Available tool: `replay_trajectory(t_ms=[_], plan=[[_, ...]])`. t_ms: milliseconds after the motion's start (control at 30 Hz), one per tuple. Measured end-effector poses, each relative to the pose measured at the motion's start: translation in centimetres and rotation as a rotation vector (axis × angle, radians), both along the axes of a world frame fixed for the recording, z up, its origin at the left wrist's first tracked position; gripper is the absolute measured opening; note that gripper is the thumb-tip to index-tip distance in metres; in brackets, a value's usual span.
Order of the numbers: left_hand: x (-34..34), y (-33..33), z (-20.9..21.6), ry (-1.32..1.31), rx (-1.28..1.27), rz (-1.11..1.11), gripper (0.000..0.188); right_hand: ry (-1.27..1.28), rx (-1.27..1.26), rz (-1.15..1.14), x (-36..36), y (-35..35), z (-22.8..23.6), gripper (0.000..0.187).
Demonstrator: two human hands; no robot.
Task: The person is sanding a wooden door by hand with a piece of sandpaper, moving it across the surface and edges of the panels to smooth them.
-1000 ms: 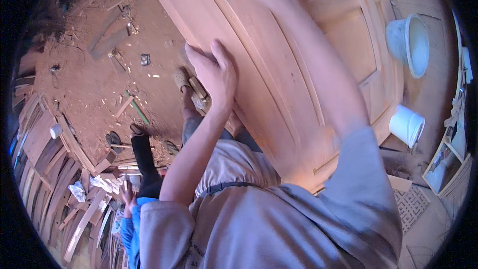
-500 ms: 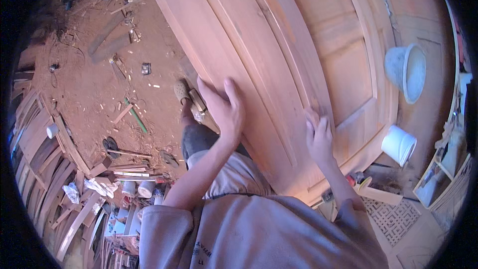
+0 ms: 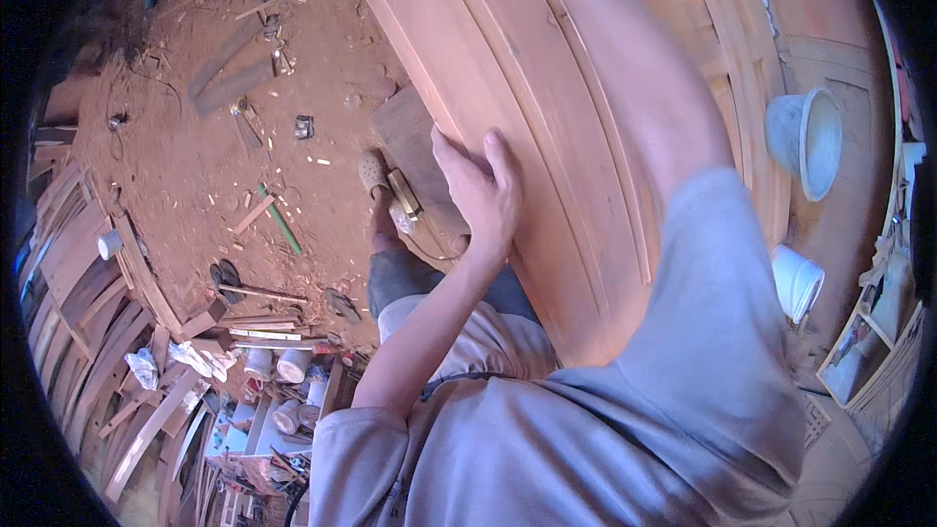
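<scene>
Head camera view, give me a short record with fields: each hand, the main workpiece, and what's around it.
left hand: flat, open, on the near edge of the wooden door
right hand: out of view; the right arm stretches up across the door
workpiece: large panelled door of reddish wood, lying flat
on the right: grey bucket and white bucket
floor: red, dusty, strewn with wood scraps
lower left: stacked planks

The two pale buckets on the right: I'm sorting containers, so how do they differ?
The upper bucket is grey and larger-looking, lying tilted with its open mouth facing the camera. The lower bucket is whiter and looks smaller, with its mouth turned right, so its inside is hidden. Both are round and sit right of the wooden door.
</scene>
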State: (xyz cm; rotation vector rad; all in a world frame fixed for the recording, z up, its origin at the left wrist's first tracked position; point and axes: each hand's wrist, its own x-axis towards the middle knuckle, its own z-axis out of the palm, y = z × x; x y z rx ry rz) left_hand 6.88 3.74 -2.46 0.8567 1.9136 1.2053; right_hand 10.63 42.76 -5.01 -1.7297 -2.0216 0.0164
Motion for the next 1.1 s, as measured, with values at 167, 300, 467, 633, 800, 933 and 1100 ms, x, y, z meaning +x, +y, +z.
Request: replay_trajectory(t_ms=[167,300,467,633,800,933,1100], plan=[[-3.7,-1.0,-1.1,0.137,0.038,0.07,0.075,-0.059,-0.341,0.222,3.2,-21.1,7.0,0.026],[-2.2,-0.6,-0.3,0.121,0.083,0.034,0.074,-0.119,-0.227,0.056,14.2,-40.1,8.5,0.03],[-2.4,-0.7,-0.8,0.06,0.005,-0.005,0.074,-0.084,-0.438,-0.048,21.2,-50.9,9.1,0.03],[-8.0,6.8,0.7,-0.032,0.139,0.075,0.071,-0.166,-0.401,-0.097,20.7,-51.2,8.2,0.03],[-9.5,13.6,-0.5,0.076,0.146,0.042,0.082,-0.181,-0.436,-0.108,14.6,-41.9,9.0,0.025],[-9.6,13.1,-0.5,0.094,0.101,0.042,0.088,-0.054,-0.186,0.053,7.8,-27.3,6.7,0.027],[-10.1,13.6,-0.4,0.045,0.088,0.014,0.09,-0.053,-0.182,0.078,-3.2,-4.8,4.5,0.03]])
